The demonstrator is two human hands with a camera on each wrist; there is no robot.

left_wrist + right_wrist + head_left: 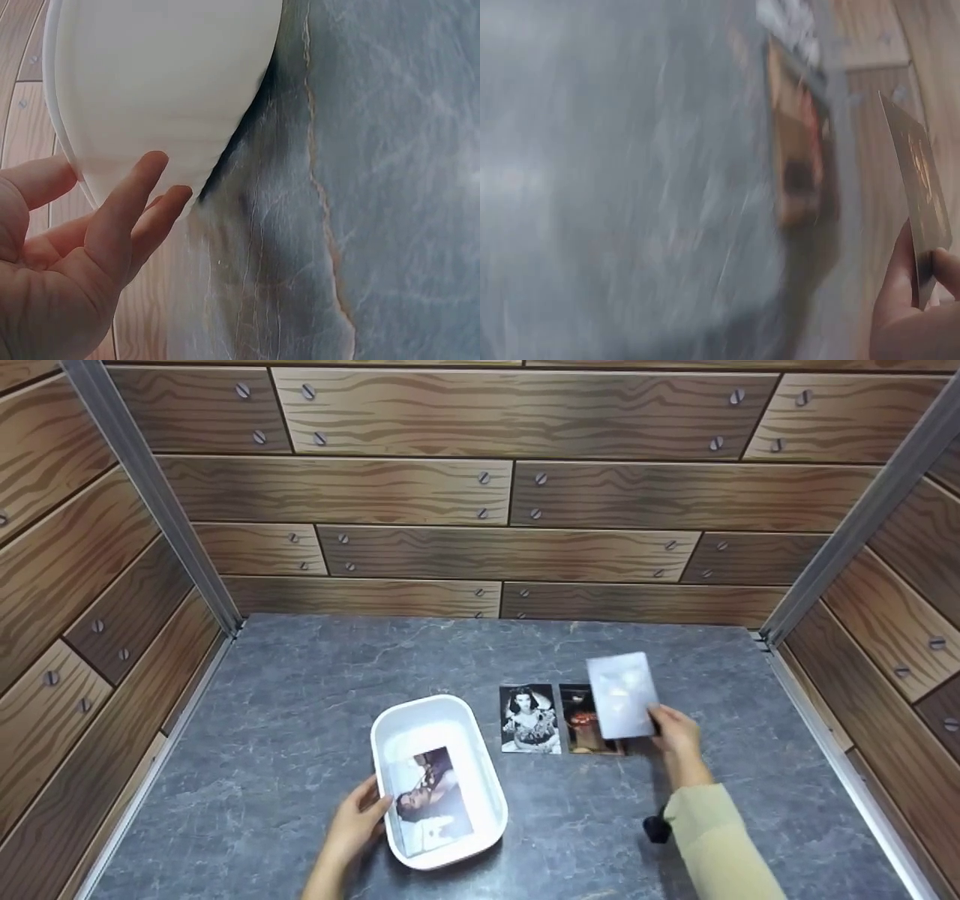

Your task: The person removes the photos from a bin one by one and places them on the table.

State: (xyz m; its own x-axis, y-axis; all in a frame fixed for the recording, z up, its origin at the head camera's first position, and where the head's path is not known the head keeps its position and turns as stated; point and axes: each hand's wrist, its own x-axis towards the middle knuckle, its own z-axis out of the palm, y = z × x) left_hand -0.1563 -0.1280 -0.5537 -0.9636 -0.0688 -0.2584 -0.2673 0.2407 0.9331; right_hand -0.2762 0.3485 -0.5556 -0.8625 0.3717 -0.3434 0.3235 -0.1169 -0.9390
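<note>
A white plastic tub [491, 799] stands on the dark table, with a photo of a reclining person [439, 802] lying inside. My left hand [354, 823] grips its left rim, thumb over the edge; the left wrist view has the fingers [124, 214] against the outer wall. My right hand [677, 735] pinches a photo print [621, 694] by its lower right corner, above the table. From the head its surface looks pale with glare; the right wrist view catches a golden picture on the print [922, 180]. Below it a dark, colourful photo [581, 724] is partly covered.
A black-and-white photo [529, 718] lies flat between the tub and the colourful photo. Near my right sleeve [705, 817] a small black object [657, 829] shows. Wood-patterned walls [420, 487] with metal corner strips [154, 502] enclose the marbled table [300, 720] at the back and sides.
</note>
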